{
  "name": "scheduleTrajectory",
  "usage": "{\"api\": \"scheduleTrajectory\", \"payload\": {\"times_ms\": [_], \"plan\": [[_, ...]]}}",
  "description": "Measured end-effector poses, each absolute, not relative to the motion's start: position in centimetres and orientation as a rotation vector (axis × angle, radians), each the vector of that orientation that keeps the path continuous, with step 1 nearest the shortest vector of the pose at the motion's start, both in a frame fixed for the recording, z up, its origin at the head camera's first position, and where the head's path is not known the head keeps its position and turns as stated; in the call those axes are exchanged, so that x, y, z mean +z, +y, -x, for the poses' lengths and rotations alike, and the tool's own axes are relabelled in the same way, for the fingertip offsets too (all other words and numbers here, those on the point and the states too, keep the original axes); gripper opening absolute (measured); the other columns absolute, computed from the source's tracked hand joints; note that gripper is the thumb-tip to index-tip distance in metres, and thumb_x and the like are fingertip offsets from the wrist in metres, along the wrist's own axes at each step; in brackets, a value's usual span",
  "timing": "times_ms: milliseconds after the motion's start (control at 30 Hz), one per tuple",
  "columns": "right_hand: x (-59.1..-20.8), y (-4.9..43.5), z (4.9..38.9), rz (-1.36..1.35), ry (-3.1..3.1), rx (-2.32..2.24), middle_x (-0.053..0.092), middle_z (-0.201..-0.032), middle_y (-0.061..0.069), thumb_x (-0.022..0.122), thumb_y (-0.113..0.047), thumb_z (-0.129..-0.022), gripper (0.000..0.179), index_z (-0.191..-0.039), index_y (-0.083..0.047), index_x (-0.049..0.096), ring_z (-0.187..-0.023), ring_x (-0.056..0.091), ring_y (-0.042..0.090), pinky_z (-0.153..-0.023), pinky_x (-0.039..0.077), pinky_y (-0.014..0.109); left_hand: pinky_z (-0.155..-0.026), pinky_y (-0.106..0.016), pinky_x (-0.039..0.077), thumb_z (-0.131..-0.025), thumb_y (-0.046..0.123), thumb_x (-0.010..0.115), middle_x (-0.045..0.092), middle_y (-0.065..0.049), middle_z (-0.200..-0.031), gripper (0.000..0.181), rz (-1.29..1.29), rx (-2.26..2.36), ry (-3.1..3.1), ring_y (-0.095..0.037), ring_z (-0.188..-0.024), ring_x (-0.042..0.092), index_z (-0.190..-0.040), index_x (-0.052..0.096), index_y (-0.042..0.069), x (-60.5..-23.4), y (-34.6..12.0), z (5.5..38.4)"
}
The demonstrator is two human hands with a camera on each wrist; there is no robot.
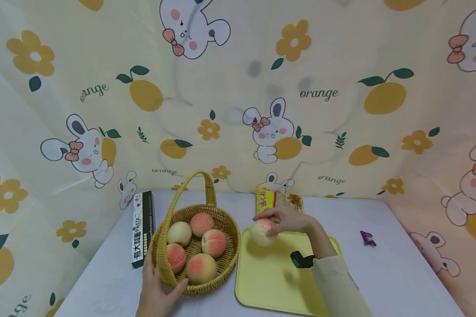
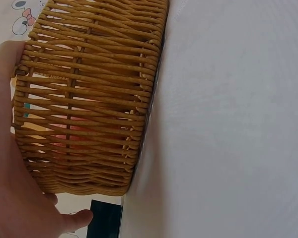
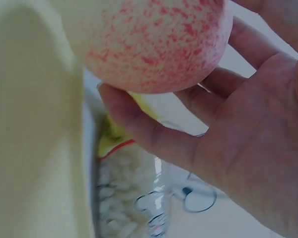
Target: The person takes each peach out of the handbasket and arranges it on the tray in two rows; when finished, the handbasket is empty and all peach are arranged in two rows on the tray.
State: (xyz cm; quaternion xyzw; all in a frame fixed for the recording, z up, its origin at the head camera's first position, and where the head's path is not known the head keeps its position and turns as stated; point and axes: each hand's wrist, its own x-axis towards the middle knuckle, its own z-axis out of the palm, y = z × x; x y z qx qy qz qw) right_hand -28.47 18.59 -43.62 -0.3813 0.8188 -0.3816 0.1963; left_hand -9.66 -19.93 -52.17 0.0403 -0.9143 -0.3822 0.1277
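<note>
1. Peach [image 1: 263, 233] hangs right of the basket [image 1: 212, 286].
2. Right hand [image 1: 287, 219] holds it in curled fingers; gentle pressure suits it.
3. Left hand [image 1: 156, 288] grips the basket's near-left side; steady it there.

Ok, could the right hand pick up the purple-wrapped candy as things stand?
Probably not: the right hand holds a peach, though nothing visible blocks its way to the purple-wrapped candy.
</note>
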Motion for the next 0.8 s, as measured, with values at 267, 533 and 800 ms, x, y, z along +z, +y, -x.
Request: {"api": "scheduleTrajectory", "payload": {"times_ms": [267, 533, 800], "plan": [[-45.7, 19.2, 28.7, 0.965, 2.209, -1.11, 0.06, -0.136, 0.006, 0.077, -0.019, -0.085, 0.052, -0.134, -0.007, 0.063, -0.123, 0.051, 0.021, -0.102, 0.042, 0.041, -0.105, -0.073, 0.028, -0.079, 0.054, 0.079, -0.009, -0.009, -0.166, 0.1, -0.113, -1.118, -2.662, -0.043, -0.148, 0.007, -0.155, 0.033, 0.008, -52.2, -19.9, 9.5], [-46.8, 19.1, 28.6, 0.992, 2.261, -1.127, 0.061, -0.134, 0.013, 0.078, -0.015, -0.084, 0.053, -0.132, 0.0, 0.062, -0.124, 0.052, 0.028, -0.101, 0.043, 0.043, -0.104, -0.074, 0.029, -0.079, 0.053, 0.08, -0.007, -0.011, -0.166, 0.1, -0.1, -1.093, -2.644, -0.044, -0.148, 0.008, -0.155, 0.034, 0.009, -52.3, -19.9, 9.5], [-47.8, 18.7, 28.2, 0.938, 2.303, -1.156, 0.061, -0.134, 0.009, 0.078, -0.019, -0.085, 0.051, -0.132, -0.006, 0.064, -0.126, 0.05, 0.031, -0.101, 0.041, 0.048, -0.105, -0.073, 0.029, -0.08, 0.055, 0.078, -0.007, -0.009, -0.166, 0.099, -0.085, -1.087, -2.646, -0.042, -0.148, 0.008, -0.156, 0.033, 0.01, -52.2, -19.9, 9.5]]}}
